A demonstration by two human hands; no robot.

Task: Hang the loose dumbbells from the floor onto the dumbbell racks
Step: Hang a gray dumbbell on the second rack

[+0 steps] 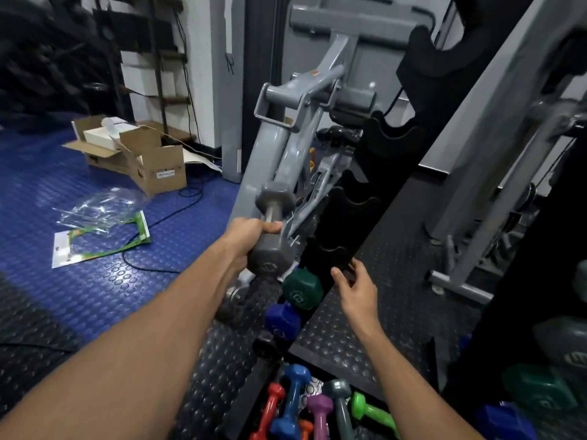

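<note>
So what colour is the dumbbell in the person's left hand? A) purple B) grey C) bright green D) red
B: the left hand grips a grey dumbbell by its handle, held up beside the black rack. The red, purple and bright green ones lie on the floor below.

Count: 1 grey hex dumbbell [272, 231] held in the air, 2 racked on the black rack [355, 198] (dark green [301, 289], dark blue [282, 320]), about 7 small coloured dumbbells [313, 404] loose on the floor, 2 open cardboard boxes [133, 150].
</note>
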